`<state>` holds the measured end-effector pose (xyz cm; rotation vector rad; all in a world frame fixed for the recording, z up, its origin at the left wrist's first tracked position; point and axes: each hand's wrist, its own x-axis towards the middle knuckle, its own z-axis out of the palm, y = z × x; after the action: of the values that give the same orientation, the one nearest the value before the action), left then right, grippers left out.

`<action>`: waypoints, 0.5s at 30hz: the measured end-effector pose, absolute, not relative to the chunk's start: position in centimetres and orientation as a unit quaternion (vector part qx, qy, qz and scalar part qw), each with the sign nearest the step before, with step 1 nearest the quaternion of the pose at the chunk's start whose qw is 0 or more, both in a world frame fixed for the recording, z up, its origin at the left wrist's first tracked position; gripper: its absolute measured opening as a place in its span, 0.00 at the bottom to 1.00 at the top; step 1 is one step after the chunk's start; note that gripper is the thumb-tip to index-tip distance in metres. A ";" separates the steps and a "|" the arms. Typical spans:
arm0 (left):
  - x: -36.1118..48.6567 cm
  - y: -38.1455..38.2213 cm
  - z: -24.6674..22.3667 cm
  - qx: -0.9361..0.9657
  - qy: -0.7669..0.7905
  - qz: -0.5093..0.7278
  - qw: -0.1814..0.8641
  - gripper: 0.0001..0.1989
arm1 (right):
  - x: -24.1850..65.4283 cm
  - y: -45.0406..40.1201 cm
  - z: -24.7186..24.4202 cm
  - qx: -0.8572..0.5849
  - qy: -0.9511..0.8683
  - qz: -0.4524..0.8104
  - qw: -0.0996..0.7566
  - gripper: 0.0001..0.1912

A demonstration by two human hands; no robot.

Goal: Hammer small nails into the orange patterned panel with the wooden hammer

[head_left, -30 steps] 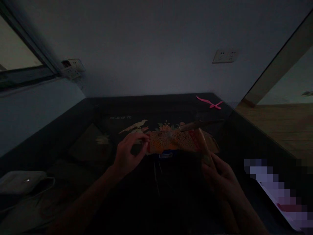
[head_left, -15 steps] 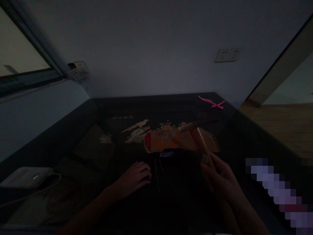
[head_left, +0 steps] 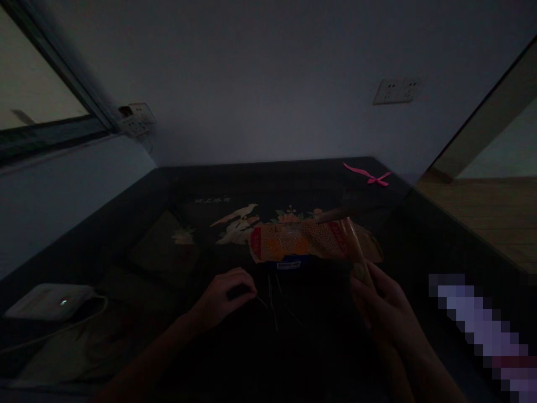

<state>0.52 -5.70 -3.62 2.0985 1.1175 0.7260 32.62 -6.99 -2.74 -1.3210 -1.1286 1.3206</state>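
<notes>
My right hand [head_left: 384, 302] is wrapped round the wooden handle of a hammer [head_left: 354, 243], its dark head raised over the right end of a printed food packet [head_left: 300, 238]. To the left, my left hand [head_left: 230, 294] pinches a thin pale nail-like pin [head_left: 262, 302] between thumb and forefinger. Several thin pale lines [head_left: 272, 305] show on the dark tabletop beside that pin; poor light hides whether they are loose pins or reflections. A blue label [head_left: 289, 265] shows at the packet's lower edge.
The glossy dark table [head_left: 251, 173] meets a wall with sockets [head_left: 396, 90]. A pink ribbon [head_left: 375, 179] lies at its back right corner. At the left is a white power bank [head_left: 50, 302] with a cable. A pixelated patch [head_left: 482, 324] covers something on the right.
My left hand's thumb and forefinger have come together, and a thin pin now shows between them. The hammer has dipped slightly. The whole view has shifted a little.
</notes>
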 end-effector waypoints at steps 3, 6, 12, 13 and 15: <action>1.4 -5.5 -2.1 0.773 0.425 0.334 0.333 0.04 | 32.6 -7.0 -2.5 -0.534 -0.465 0.539 0.456 0.26; 2.4 -5.2 -0.7 0.710 0.459 0.386 0.370 0.04 | 32.5 -6.9 -2.2 -0.542 -0.464 0.535 0.453 0.26; 3.2 -2.0 2.0 0.612 0.478 0.524 0.351 0.07 | 32.5 -6.7 -2.3 -0.553 -0.464 0.531 0.444 0.28; 3.3 -1.2 2.3 0.606 0.470 0.545 0.340 0.09 | 32.5 -6.7 -2.3 -0.556 -0.462 0.529 0.444 0.29; 3.7 0.6 2.7 0.598 0.449 0.572 0.337 0.14 | 32.4 -6.8 -2.5 -0.557 -0.459 0.524 0.453 0.29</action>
<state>3.68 0.55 2.71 1.5590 1.1706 1.4905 32.41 -6.77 -2.45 -1.3757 -1.1336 1.2928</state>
